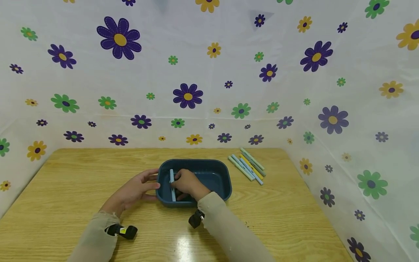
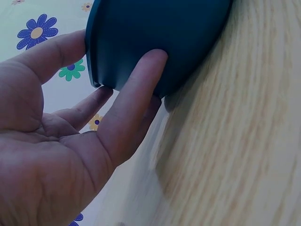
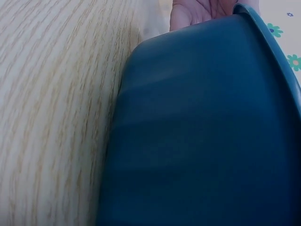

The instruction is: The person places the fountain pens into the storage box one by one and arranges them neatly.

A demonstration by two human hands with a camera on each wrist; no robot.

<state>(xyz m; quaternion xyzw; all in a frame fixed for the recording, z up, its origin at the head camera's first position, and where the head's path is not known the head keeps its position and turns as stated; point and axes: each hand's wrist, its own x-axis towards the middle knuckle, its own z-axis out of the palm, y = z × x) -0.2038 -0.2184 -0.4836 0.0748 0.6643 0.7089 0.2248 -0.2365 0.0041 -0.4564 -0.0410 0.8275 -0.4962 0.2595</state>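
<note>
A dark blue rectangular tub (image 1: 214, 165) stands on the table with its mouth up. My right hand (image 1: 188, 182) reaches down inside it and pinches a slim light blue stick (image 1: 172, 176), which lies along the tub's left end. My left hand (image 1: 139, 187) touches the outside of that end, its fingers and thumb fairly straight. In the left wrist view, the left hand's thumb (image 2: 148, 70) presses against the tub's outer wall (image 2: 141, 28). The tub's side (image 3: 202, 117) fills most of the right wrist view and hides the right hand there.
Right of the tub, a loose group of slim light green, light blue and yellow sticks (image 1: 247, 167) lies on the wooden table (image 1: 278, 218). A flower-printed white sheet (image 1: 157, 72) hangs behind the table and along its sides. Each wrist carries a small black camera (image 1: 196, 218).
</note>
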